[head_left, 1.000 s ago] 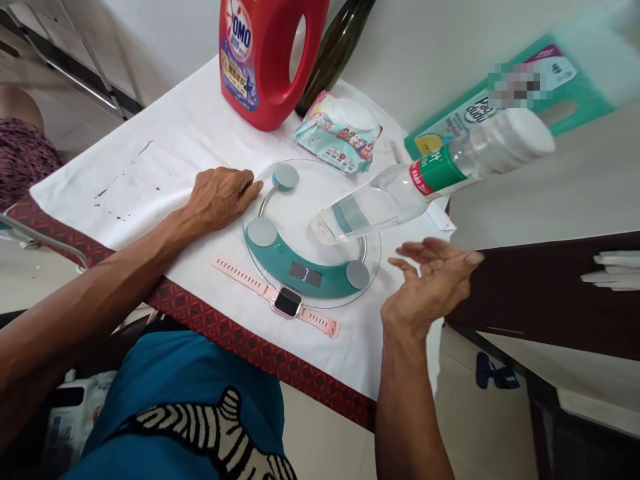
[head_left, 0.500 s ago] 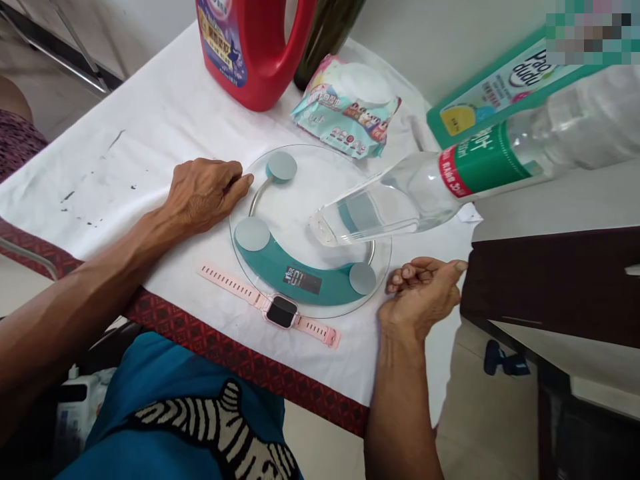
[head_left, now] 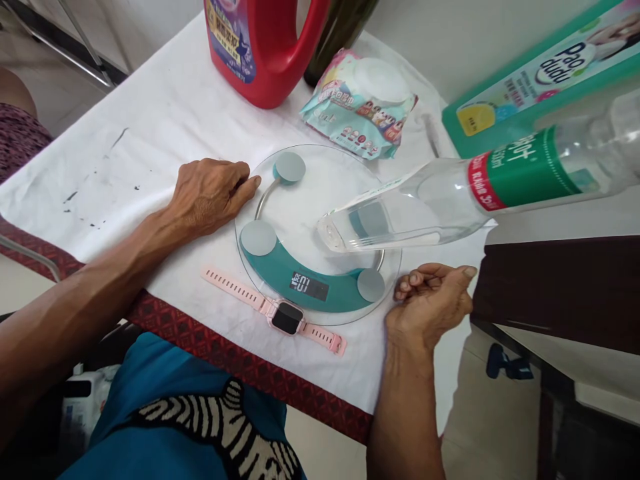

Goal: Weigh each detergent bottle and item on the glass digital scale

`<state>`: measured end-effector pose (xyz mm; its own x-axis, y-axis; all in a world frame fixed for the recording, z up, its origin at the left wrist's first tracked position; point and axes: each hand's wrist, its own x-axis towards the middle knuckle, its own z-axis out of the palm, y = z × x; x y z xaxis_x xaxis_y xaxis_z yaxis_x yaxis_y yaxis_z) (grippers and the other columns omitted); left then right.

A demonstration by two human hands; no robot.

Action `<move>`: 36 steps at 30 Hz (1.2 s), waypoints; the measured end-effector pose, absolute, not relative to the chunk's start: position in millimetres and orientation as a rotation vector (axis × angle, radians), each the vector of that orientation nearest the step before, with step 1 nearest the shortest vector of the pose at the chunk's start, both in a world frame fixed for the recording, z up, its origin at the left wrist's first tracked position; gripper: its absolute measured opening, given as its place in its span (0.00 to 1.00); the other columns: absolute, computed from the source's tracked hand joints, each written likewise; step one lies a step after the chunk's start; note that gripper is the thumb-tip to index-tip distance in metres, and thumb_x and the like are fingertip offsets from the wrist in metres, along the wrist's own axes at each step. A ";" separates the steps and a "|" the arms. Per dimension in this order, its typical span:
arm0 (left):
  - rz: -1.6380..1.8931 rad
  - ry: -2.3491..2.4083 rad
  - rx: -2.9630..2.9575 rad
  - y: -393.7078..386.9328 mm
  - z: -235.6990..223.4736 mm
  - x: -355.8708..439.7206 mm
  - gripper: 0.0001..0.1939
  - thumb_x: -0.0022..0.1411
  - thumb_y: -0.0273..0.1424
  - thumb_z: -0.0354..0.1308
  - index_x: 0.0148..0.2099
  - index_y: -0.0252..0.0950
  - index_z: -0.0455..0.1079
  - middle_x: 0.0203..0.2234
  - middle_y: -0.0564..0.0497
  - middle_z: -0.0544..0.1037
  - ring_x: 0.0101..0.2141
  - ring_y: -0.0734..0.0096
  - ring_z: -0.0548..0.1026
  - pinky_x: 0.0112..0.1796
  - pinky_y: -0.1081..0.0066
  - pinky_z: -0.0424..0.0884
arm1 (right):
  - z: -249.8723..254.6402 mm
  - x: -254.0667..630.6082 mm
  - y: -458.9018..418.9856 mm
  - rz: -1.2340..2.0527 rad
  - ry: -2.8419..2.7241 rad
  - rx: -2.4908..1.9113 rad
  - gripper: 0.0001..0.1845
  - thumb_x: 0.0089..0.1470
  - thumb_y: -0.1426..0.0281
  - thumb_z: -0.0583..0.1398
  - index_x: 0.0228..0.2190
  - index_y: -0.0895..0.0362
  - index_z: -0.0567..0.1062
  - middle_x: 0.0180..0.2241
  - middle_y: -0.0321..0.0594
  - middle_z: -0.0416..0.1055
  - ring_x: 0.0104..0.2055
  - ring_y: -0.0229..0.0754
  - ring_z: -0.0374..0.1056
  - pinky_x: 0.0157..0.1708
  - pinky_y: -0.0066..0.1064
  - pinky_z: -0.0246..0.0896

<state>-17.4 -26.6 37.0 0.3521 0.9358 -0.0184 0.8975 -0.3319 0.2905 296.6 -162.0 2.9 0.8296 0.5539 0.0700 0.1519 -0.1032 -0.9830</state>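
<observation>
A round glass bathroom scale [head_left: 310, 297] with a teal band and grey discs lies on the table. Its small display is lit. On the glass stands a clear plastic bottle [head_left: 425, 203] with a green and red label, its top leaning toward the upper right in the head view. My left hand [head_left: 215, 193] rests knuckles-up at the scale's left rim, fingers curled under and thumb by the glass. Beside the right rim, my right hand [head_left: 435, 297] lies palm up, loosely curled, thumb apart, holding nothing. A pink smartwatch [head_left: 287, 317] lies along the scale's near edge.
Behind the scale are a red detergent jug [head_left: 270, 60], a wet wipes pack [head_left: 360, 107] and a dark bottle [head_left: 340, 33]. A green Pao dudu container [head_left: 475, 120] stands back right. White cloth [head_left: 95, 160] covers the table. Another person's leg [head_left: 20, 133] shows at left.
The view has shifted slightly, so everything on the table sits a little further right. Both hands keep their places beside the scale, and the display's digits look sharper.
</observation>
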 end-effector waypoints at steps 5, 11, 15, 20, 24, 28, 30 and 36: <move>0.207 1.644 2.367 -26.4 36.5 -17.5 0.21 0.76 0.42 0.46 0.37 0.39 0.73 0.28 0.48 0.74 0.31 0.65 0.69 0.31 0.64 0.50 | 5.7 294.6 -161.5 0.373 -0.544 -1.660 0.27 0.63 0.46 0.55 0.23 0.54 0.70 0.18 0.31 0.59 0.16 0.33 0.56 0.12 0.25 0.45; 0.241 1.626 2.363 -26.3 34.9 -18.2 0.21 0.77 0.42 0.46 0.36 0.39 0.73 0.27 0.47 0.74 0.31 0.63 0.70 0.31 0.62 0.51 | 6.5 294.1 -161.5 0.385 -0.556 -1.645 0.27 0.62 0.46 0.57 0.23 0.54 0.70 0.17 0.31 0.59 0.16 0.33 0.56 0.13 0.25 0.46; 0.265 1.611 2.350 -26.6 35.7 -18.6 0.20 0.77 0.42 0.47 0.37 0.39 0.73 0.27 0.47 0.74 0.31 0.63 0.71 0.31 0.62 0.53 | 6.7 293.7 -161.9 0.392 -0.568 -1.643 0.26 0.61 0.47 0.58 0.23 0.54 0.70 0.17 0.30 0.59 0.17 0.33 0.56 0.13 0.25 0.46; 0.216 1.621 2.374 -27.4 37.9 -18.6 0.21 0.77 0.41 0.46 0.37 0.37 0.73 0.28 0.47 0.76 0.31 0.64 0.70 0.31 0.63 0.51 | 6.7 293.6 -162.3 0.406 -0.577 -1.639 0.26 0.60 0.47 0.60 0.24 0.54 0.70 0.18 0.30 0.58 0.17 0.32 0.56 0.13 0.24 0.45; 0.201 1.619 2.352 -27.0 38.7 -18.1 0.21 0.76 0.42 0.45 0.38 0.39 0.73 0.29 0.46 0.77 0.33 0.62 0.73 0.32 0.64 0.55 | 4.1 294.4 -161.4 0.402 -0.574 -1.656 0.27 0.58 0.43 0.60 0.24 0.54 0.69 0.18 0.29 0.58 0.18 0.32 0.55 0.14 0.24 0.45; 0.197 1.609 2.305 -26.4 41.8 -18.9 0.20 0.75 0.43 0.45 0.37 0.40 0.73 0.30 0.47 0.78 0.35 0.60 0.76 0.33 0.65 0.56 | 7.1 290.2 -162.3 0.358 -0.568 -1.649 0.29 0.57 0.40 0.60 0.27 0.53 0.69 0.20 0.28 0.59 0.19 0.34 0.56 0.15 0.24 0.47; 0.174 1.612 2.299 -26.1 44.0 -19.6 0.21 0.74 0.44 0.45 0.36 0.39 0.73 0.31 0.47 0.79 0.35 0.60 0.76 0.32 0.66 0.55 | 13.4 285.6 -162.3 0.284 -0.616 -1.622 0.28 0.59 0.40 0.60 0.30 0.54 0.70 0.24 0.30 0.63 0.23 0.35 0.61 0.20 0.26 0.55; 0.140 1.585 2.318 -24.8 44.1 -22.6 0.23 0.74 0.45 0.41 0.34 0.39 0.69 0.30 0.47 0.79 0.32 0.62 0.75 0.29 0.66 0.53 | 49.2 259.4 -149.2 0.346 -1.004 -1.449 0.37 0.52 0.42 0.68 0.54 0.51 0.72 0.55 0.44 0.74 0.58 0.50 0.72 0.52 0.42 0.70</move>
